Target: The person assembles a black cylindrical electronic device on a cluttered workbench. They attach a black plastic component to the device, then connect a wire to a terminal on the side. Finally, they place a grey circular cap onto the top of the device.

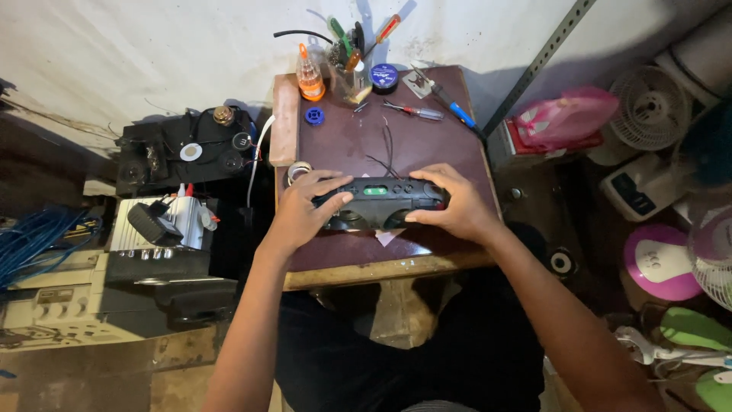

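A black, oblong portable speaker (379, 200) with a green middle button lies lengthwise on a small dark-red wooden table (358, 141). My left hand (301, 207) grips its left end, fingers spread over the top. My right hand (451, 204) holds its right end, fingers curled over the top edge. Thin black wires (386, 156) run from the speaker toward the back of the table.
At the table's back stand an orange-capped bottle (309, 76), a jar of tools (348, 57), a solder spool (383, 77) and screwdrivers (415, 111). A tape roll (297, 169) sits by my left hand. Electronics stack at left (164, 229); fans (652, 107) crowd the right.
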